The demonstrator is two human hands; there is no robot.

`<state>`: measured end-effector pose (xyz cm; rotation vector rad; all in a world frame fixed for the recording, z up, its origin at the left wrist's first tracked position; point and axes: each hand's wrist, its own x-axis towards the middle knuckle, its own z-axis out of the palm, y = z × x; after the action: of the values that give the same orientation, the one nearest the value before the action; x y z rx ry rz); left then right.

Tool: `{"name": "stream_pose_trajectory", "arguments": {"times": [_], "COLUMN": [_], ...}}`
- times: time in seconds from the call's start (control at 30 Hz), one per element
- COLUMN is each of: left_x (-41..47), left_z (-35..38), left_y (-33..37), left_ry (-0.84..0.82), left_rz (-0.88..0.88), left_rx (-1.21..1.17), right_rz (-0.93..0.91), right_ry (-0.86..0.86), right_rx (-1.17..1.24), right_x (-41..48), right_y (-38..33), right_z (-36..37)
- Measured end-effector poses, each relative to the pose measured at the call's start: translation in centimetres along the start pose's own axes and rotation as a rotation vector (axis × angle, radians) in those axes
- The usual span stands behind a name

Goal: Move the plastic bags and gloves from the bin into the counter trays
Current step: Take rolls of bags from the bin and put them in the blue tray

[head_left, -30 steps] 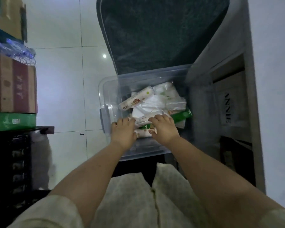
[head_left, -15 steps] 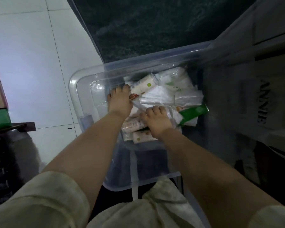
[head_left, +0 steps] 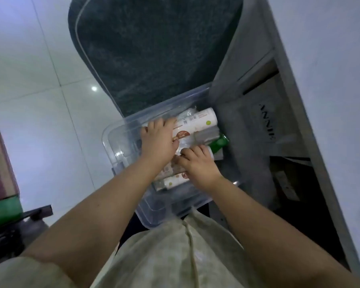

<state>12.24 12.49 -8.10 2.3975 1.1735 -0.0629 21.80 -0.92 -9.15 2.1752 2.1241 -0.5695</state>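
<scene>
A clear plastic bin (head_left: 116, 146) stands on the floor in front of me, holding several white rolls of plastic bags and packets. My left hand (head_left: 157, 140) grips a long white roll (head_left: 197, 123) at the bin's far side, fingers curled over it. My right hand (head_left: 196, 163) lies just below it, fingers curled round a smaller roll (head_left: 210, 151) with a green packet (head_left: 218, 143) beside it. More rolls (head_left: 173, 181) lie under my right wrist. No gloves can be made out.
The bin's dark lid (head_left: 154, 50) stands open behind it. A grey counter cabinet (head_left: 258, 125) with an open shelf rises on the right. White tiled floor (head_left: 40, 121) spreads to the left, with stacked boxes (head_left: 0, 175) at the left edge.
My left hand has moved from the near rim deeper into the bin and now closes over the long white roll. My right hand has shifted forward onto a smaller roll. The camera has tilted.
</scene>
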Motion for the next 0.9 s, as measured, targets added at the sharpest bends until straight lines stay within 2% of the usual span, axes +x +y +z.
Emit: {"name": "stream_pose_trajectory", "arguments": {"times": [0.23,0.37,0.6,0.9], "left_x": [-3.9,-8.1,-17.5,-34.6], "left_z": [-8.7,-10.4,-9.9,-5.3], "left_y": [6.1,11.1,22.7,37.9], "left_ry": [0.123,0.069,0.061,0.044], "left_rz": [0.423,0.752,1.132,1.459], "left_rx": [0.114,0.25,0.267,0.061], "right_rz": [0.392,0.654,0.976,1.315], "right_ry": [0.334,0.465,0.666,0.89], "right_rx": [0.012,0.064,0.039,-0.058], "right_x": [-9.1,-16.3,-29.3,-50.6], "right_y": [-4.3,-7.9,-11.8,-15.7], "right_z": [-5.5,-5.8,-6.6,-4.1]}}
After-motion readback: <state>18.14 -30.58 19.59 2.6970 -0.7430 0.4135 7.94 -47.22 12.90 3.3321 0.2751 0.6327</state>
